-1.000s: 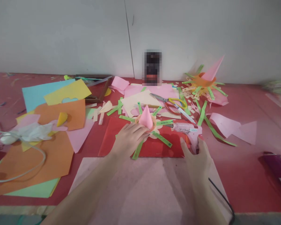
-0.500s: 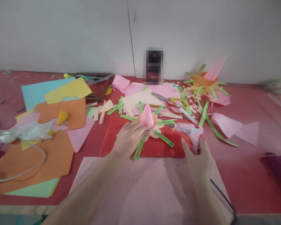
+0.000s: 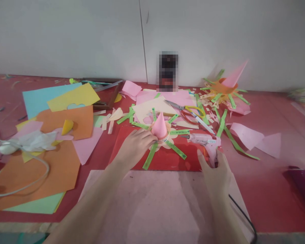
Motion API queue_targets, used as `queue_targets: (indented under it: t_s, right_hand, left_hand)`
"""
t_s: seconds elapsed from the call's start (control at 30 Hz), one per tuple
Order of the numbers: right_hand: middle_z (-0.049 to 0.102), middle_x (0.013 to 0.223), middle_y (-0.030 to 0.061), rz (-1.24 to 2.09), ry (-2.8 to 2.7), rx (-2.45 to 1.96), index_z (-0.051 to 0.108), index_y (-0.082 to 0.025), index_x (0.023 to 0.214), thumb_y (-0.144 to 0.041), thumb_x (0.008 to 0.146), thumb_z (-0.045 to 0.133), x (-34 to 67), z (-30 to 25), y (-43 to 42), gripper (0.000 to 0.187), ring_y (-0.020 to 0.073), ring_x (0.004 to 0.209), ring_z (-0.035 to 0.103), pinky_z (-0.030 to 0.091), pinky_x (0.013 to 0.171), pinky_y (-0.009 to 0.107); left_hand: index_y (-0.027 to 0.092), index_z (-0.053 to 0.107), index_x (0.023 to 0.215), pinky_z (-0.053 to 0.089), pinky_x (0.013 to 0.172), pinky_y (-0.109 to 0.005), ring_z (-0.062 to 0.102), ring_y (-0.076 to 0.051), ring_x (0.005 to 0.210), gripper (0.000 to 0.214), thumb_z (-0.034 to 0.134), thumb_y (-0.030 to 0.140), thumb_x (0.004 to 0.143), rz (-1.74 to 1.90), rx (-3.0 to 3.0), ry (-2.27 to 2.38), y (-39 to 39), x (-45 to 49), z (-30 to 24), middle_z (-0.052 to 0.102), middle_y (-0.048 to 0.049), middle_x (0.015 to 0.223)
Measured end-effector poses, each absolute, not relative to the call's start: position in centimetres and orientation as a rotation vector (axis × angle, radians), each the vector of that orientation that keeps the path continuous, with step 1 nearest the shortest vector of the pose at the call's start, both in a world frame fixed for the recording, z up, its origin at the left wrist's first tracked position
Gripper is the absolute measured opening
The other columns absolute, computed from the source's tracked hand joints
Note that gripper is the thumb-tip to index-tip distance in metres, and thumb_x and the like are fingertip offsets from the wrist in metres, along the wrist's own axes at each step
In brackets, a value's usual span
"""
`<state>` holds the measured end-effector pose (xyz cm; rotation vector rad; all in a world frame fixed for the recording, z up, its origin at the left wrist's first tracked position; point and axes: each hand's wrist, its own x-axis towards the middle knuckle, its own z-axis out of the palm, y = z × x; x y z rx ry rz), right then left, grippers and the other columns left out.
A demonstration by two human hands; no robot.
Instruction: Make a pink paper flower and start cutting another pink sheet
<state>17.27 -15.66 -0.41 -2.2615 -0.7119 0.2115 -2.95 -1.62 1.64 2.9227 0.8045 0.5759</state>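
Pink cone (image 3: pixel 159 125); front more exposed, left hand (image 3: pixel 136 147) having shifted left; it touches cone, grip unclear; right hand (image 3: pixel 217 173) half-curled about glue gun (image 3: pixel 202 139), hold uncertain.

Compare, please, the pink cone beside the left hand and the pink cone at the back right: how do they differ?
The near cone points straight up, while the far cone leans to the right. The left hand is at the near cone's base; no hand is at the far cone. Both are pink, with green strips spread around them.
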Motion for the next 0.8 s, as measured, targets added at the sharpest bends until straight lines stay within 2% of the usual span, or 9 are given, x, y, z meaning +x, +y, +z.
queue_targets:
  t_s: [0.3,0.67,0.8]
  right_hand:
    - [0.051,0.073,0.0004,0.207,-0.741,-2.285,0.055,-0.017,0.108,-0.06,0.066,0.056,17.3,-0.5,-15.7,0.06,0.0158,0.066,0.048,0.038,0.058,0.026]
    - [0.045,0.064,-0.0022,0.167,-0.787,-2.281,0.057,-0.018,0.1,-0.06,0.067,0.055,17.4,-0.8,-15.7,0.054,0.0143,0.059,0.044,0.035,0.055,0.026]
    - [0.043,0.062,-0.0031,0.152,-0.797,-2.285,0.057,-0.017,0.1,-0.06,0.067,0.055,17.4,-0.8,-15.8,0.054,0.0138,0.057,0.042,0.034,0.053,0.025]
  left_hand:
    - [0.017,0.058,0.09,0.042,0.072,-0.03,0.06,-0.015,0.081,0.014,0.045,0.023,0.087,0.733,2.965,0.774,-2.1,-2.3,1.4,0.067,0.0005,0.086]
    - [0.022,0.058,0.104,0.04,0.066,-0.027,0.057,-0.012,0.072,0.026,0.05,0.011,0.082,0.731,3.084,0.806,-3.0,-1.2,0.4,0.062,0.0017,0.078]
    - [0.022,0.058,0.104,0.039,0.066,-0.028,0.056,-0.013,0.073,0.026,0.05,0.011,0.082,0.737,3.092,0.827,-2.9,-1.1,0.0,0.061,0.0018,0.078]
